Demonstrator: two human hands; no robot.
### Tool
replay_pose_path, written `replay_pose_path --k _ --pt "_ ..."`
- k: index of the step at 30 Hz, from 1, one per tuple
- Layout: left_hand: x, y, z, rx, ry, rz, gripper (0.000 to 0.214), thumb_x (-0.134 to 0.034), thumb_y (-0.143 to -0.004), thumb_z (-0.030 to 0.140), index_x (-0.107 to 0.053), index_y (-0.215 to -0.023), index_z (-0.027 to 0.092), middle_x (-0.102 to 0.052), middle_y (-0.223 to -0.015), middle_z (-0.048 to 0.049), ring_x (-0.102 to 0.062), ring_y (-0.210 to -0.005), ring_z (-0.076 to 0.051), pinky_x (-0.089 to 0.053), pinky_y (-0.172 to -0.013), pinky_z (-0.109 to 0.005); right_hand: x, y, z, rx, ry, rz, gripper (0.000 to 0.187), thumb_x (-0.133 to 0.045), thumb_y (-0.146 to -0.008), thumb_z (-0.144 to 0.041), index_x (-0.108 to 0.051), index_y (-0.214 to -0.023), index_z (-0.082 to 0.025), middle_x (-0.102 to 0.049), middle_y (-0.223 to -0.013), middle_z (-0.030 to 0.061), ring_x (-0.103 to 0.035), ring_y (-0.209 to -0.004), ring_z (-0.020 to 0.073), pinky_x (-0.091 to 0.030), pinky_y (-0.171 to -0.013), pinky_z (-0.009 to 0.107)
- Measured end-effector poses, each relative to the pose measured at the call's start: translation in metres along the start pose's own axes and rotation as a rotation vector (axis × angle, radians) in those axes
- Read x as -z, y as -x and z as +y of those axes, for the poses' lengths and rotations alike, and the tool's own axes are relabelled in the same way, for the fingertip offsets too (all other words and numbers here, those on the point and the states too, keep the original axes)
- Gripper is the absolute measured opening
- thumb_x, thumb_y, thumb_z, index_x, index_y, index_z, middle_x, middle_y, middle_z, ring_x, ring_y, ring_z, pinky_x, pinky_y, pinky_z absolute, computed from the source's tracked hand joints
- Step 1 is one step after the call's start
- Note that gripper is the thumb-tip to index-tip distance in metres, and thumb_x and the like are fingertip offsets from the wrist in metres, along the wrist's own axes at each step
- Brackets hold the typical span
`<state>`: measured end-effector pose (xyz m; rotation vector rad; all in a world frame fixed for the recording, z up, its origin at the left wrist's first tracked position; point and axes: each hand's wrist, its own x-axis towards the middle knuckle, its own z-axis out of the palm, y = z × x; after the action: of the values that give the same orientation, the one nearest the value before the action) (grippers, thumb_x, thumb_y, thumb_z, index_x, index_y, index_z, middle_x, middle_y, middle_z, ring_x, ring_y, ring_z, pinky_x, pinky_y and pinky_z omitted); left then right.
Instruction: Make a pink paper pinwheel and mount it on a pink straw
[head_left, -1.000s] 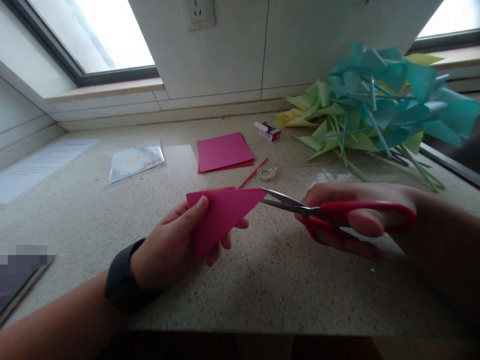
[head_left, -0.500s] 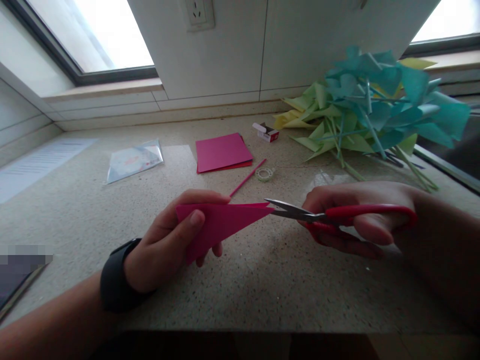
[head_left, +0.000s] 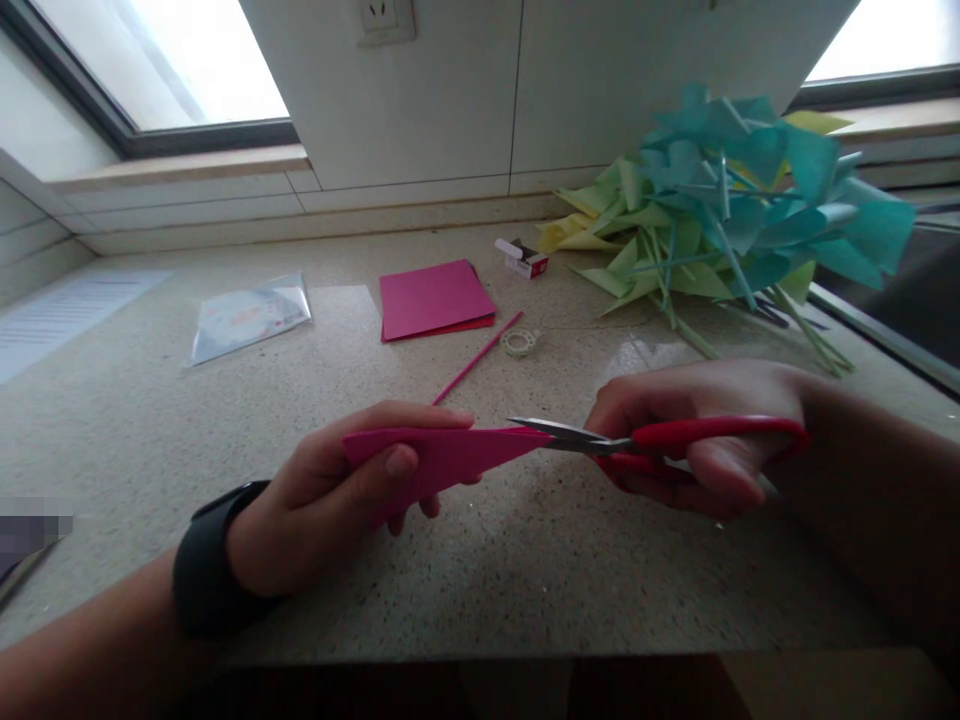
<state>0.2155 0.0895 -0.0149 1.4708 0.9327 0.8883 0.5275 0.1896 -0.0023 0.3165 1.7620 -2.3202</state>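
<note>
The folded pink paper [head_left: 450, 458] sits at the middle of the frame, lower and tipped flatter than a moment ago, and the blades of the scissors [head_left: 667, 434] have drawn closer together, one reaching above its pointed end. That suggests a snip into the tip is under way, though the cut's depth cannot be told. The left hand [head_left: 315, 490] grips the paper between thumb and fingers; the right hand [head_left: 724, 390] is closed around the red handles.

Counted on the table [head_left: 562, 590]: one pink stick [head_left: 478, 357], one tape roll [head_left: 517, 352] and one small box [head_left: 526, 263] near the upper centre; one clear packet [head_left: 251, 315] and one printed sheet [head_left: 82, 305] at left. The paper stack [head_left: 437, 300] shows at least two colours, pink and red; its sheets, and the blue, green and yellow paper shapes [head_left: 757, 200] heaped upper right, overlap too much to count.
</note>
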Motion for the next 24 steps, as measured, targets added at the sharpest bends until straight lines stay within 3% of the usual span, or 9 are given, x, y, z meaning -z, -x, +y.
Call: replay_pose_path --k 7,17,24 --pt "-0.0029 -0.0009 0.0023 -0.019 -0.003 -0.033 0.030 -0.059 -0.098 0.043 -0.071 -0.124 0.035 -0.080 -0.102 -0.0076 -0.073 -0.073 -0.018 -0.056 -0.057 -0.021 -0.0056 -0.0002 -0.0046 -0.036 -0.012 0.044 0.060 -0.077 -0.071 -0.070 -0.054 -0.074 -0.015 -0.057 -0.054 -0.0044 -0.051 -0.040 0.0070 -0.042 -0.036 0.015" --pt "-0.0001 0.0004 -0.0003 -0.032 -0.021 -0.013 0.032 -0.059 -0.098 0.044 -0.071 -0.125 0.032 -0.079 -0.100 -0.0086 -0.073 -0.073 -0.018 -0.056 -0.057 -0.020 0.0009 0.0013 0.0015 -0.115 -0.013 0.070 0.057 -0.084 -0.066 -0.064 -0.055 -0.070 -0.016 -0.060 -0.052 -0.0032 -0.049 -0.036 0.0076 -0.039 -0.032 0.016" --pt "0.0030 -0.0013 -0.0043 -0.081 0.022 -0.103 0.030 -0.053 -0.103 0.036 -0.066 -0.130 0.037 -0.078 -0.104 -0.0040 -0.071 -0.079 -0.013 -0.055 -0.060 -0.014 -0.0036 0.0012 -0.0016 -0.165 -0.047 0.130 0.049 -0.086 -0.068 -0.055 -0.055 -0.067 -0.016 -0.059 -0.049 -0.0041 -0.045 -0.032 0.0067 -0.037 -0.030 0.015"
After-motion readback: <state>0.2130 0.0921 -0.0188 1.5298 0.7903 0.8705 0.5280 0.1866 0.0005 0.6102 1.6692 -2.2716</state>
